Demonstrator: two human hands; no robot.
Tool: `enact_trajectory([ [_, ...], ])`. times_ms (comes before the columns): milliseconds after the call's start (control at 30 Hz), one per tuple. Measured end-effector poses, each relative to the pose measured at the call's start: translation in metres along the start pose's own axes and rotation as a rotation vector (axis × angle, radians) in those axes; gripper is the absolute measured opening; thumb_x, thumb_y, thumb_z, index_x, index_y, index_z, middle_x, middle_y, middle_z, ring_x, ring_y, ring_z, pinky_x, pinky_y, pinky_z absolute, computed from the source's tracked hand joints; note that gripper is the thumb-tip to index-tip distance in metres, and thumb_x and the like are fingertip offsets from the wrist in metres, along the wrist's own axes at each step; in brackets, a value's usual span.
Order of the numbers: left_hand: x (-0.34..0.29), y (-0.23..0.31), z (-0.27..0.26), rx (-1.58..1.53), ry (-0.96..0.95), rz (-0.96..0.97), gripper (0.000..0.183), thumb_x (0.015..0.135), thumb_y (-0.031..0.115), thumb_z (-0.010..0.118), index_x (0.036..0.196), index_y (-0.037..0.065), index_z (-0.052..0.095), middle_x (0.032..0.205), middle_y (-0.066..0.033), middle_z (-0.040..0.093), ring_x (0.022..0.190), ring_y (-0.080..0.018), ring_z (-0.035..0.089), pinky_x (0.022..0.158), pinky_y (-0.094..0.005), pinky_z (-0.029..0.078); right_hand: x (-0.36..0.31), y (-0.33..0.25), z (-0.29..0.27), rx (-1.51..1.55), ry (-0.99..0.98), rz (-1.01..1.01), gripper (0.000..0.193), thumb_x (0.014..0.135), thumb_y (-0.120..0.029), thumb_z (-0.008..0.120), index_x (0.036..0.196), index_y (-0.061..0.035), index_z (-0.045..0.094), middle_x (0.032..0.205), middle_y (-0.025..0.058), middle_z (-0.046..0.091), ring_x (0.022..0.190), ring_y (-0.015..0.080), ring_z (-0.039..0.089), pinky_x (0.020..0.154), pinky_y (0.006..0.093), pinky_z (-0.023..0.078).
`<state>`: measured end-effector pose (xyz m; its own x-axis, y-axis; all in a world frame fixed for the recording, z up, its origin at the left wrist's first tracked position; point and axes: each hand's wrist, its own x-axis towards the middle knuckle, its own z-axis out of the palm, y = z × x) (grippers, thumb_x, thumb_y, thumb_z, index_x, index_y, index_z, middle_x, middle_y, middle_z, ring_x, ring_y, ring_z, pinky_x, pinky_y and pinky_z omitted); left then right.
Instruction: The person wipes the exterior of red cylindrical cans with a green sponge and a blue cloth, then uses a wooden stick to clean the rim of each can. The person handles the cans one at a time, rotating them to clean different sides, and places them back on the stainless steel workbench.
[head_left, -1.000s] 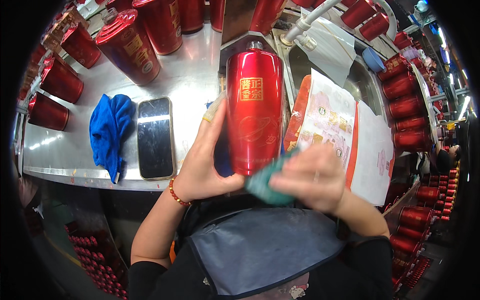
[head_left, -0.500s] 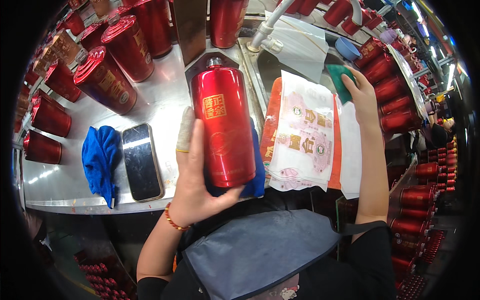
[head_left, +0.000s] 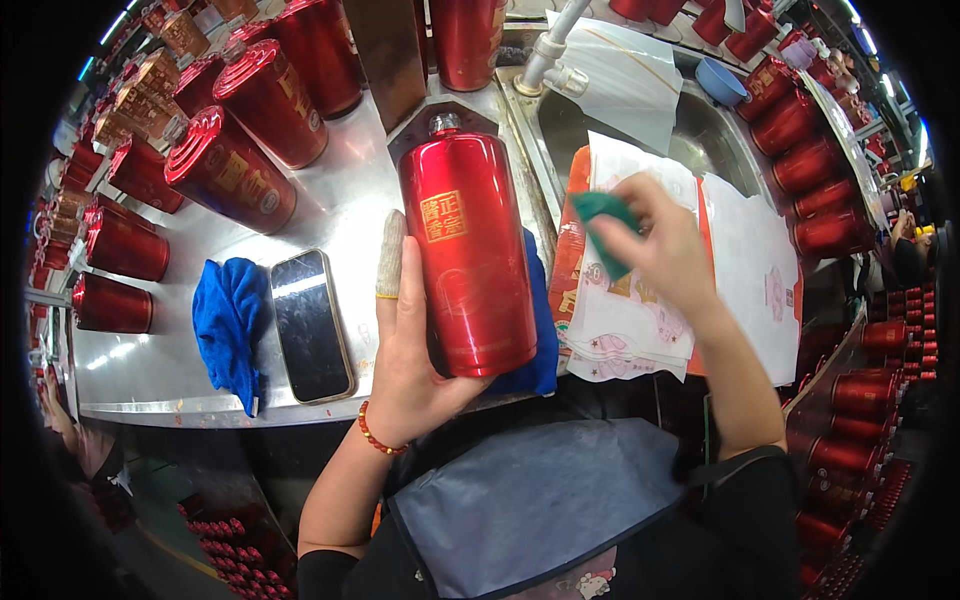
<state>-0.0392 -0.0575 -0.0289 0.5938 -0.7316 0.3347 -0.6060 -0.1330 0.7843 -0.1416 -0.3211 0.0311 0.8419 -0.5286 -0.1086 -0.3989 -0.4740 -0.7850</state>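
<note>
A glossy red bottle (head_left: 475,290) with a gold square label and a bare neck leans over the bench, its lower part above a blue cloth (head_left: 545,340). My left hand (head_left: 405,365) holds it, thumb under the base and fingers along its left side; one finger wears a pale cloth cot. In my right hand (head_left: 660,250) is a green scouring pad (head_left: 607,225), pinched between thumb and fingers. That hand hovers over a stack of printed paper label sheets (head_left: 635,345), hiding part of the print. I cannot tell whether the pad touches them.
On the left lie a phone (head_left: 313,335) and a crumpled blue cloth (head_left: 226,330). Several red bottles (head_left: 230,170) stand behind them, more at the right. A metal sink (head_left: 715,140) with a tap (head_left: 548,65) and a blue bowl (head_left: 720,82) lies beyond the papers.
My right hand has swung left with the green pad, from the far right side of the papers to over them. My left hand still holds the bottle; the whole view has shifted slightly.
</note>
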Motion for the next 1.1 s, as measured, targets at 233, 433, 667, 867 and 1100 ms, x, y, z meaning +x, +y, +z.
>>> enact_trajectory([
  [233, -0.001, 0.000, -0.001, -0.021, 0.002, 0.018, 0.125, 0.071, 0.021, 0.091, 0.162, -0.004, 0.009, 0.159, -0.0296, 0.029, 0.143, -0.0449, 0.038, 0.117, -0.0480, 0.035, 0.028, 0.059, -0.095, 0.224, 0.100, -0.137, 0.031, 0.104, -0.013, 0.062, 0.133, -0.0024, 0.062, 0.106, 0.0029, 0.071, 0.096, 0.0063, 0.065, 0.084, 0.0205, 0.052],
  [433, 0.006, 0.034, 0.007, 0.436, -0.038, 0.203, 0.119, 0.068, 0.029, 0.095, 0.160, 0.000, 0.025, 0.165, -0.0273, 0.023, 0.148, -0.0466, 0.030, 0.120, -0.0513, 0.032, 0.059, 0.086, -0.100, -0.037, -0.124, 0.139, 0.052, 0.107, -0.045, 0.055, 0.081, -0.0036, 0.074, 0.069, -0.0032, 0.060, 0.065, 0.0053, 0.052, 0.065, 0.0228, 0.045],
  [667, -0.003, 0.024, 0.009, 0.280, 0.048, 0.075, 0.116, 0.069, 0.030, 0.094, 0.159, 0.000, 0.028, 0.163, -0.0282, 0.028, 0.147, -0.0464, 0.033, 0.118, -0.0503, 0.035, 0.048, 0.080, -0.118, -0.474, -0.138, 0.161, 0.042, 0.079, -0.040, 0.086, 0.086, -0.0012, 0.070, 0.070, 0.0029, 0.058, 0.065, 0.0119, 0.054, 0.061, 0.0287, 0.043],
  [867, -0.015, 0.010, 0.004, 0.094, 0.028, -0.038, 0.127, 0.070, 0.025, 0.095, 0.163, -0.002, 0.013, 0.168, -0.0246, 0.017, 0.152, -0.0373, 0.032, 0.120, -0.0435, 0.034, 0.035, 0.108, -0.115, -0.565, -0.088, 0.091, 0.066, 0.065, -0.039, 0.095, 0.110, -0.0022, 0.062, 0.085, 0.0084, 0.062, 0.079, 0.0205, 0.062, 0.069, 0.0350, 0.049],
  [1100, -0.004, 0.024, 0.005, 0.184, 0.054, 0.088, 0.124, 0.073, 0.025, 0.093, 0.163, 0.000, 0.011, 0.163, -0.0347, 0.019, 0.149, -0.0498, 0.030, 0.119, -0.0515, 0.035, 0.065, 0.112, -0.122, -0.578, -0.016, 0.135, 0.077, 0.065, -0.043, 0.095, 0.121, -0.0007, 0.064, 0.086, 0.0120, 0.068, 0.081, 0.0243, 0.068, 0.075, 0.0357, 0.053],
])
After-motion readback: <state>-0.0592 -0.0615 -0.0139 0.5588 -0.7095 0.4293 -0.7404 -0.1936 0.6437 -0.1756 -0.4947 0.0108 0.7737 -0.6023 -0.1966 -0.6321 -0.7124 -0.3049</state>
